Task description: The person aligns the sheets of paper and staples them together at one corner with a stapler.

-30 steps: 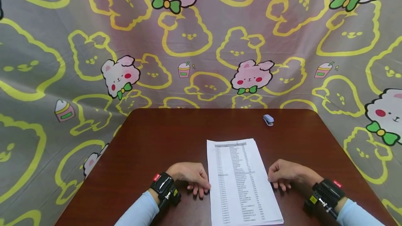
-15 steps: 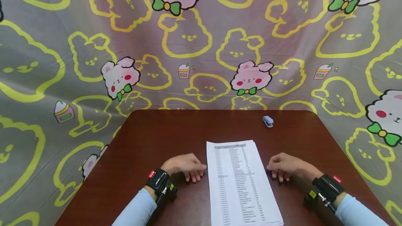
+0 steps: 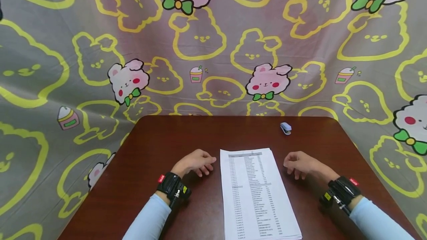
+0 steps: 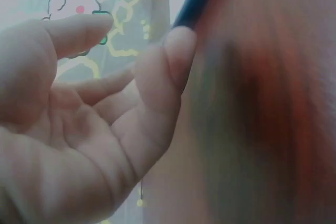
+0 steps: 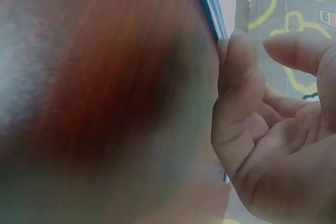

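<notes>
Both forearms reach forward in light blue sleeves, each with a black camera band strapped at the wrist. The left hand (image 3: 195, 162) is held palm down, its fingers loosely curled and pointing inward, gripping nothing. The right hand (image 3: 298, 164) mirrors it, fingers relaxed and bent downward, also holding nothing. The two hands are set well apart, at about the same reach from the body.
</notes>
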Motion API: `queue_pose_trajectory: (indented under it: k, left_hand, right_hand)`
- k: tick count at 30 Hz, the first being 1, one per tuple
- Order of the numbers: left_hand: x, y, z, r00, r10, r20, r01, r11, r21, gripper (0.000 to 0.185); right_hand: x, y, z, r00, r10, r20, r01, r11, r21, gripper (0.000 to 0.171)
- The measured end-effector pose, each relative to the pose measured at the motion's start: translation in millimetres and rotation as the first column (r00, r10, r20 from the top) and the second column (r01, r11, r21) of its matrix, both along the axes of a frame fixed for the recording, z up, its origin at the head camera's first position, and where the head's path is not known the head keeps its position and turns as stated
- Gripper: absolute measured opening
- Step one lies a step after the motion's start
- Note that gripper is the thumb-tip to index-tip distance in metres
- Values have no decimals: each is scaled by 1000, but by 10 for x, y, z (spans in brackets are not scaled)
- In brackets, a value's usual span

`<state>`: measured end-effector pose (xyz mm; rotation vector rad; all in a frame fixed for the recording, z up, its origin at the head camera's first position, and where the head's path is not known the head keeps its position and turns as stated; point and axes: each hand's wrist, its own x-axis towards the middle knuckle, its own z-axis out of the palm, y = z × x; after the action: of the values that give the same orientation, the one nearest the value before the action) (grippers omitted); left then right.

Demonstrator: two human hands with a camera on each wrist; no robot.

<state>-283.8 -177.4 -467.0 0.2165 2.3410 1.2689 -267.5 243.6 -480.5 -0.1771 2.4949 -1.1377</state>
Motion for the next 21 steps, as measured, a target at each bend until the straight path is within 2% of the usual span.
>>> queue_pose_trajectory:
  k: [5,8,16,21]
  left_hand:
    - [-65,98,22,997,71,-37,-70,997,14,39]
    - [-102,150,7,995,97,-34,-97,995,7,40]
    - [-194,297,13,987,141,-82,-145,988,-46,38]
    - [-226,362,-24,983,153,-100,-161,984,-78,38]
  right_hand:
    - [-80,-33,8,998,-13,-64,16,999,45,20]
    - [-128,-56,-24,995,-21,-99,28,997,75,18]
    - [-309,-129,-66,989,-66,-129,77,994,80,20]
    - [-382,-184,-88,991,-72,-114,81,994,74,21]
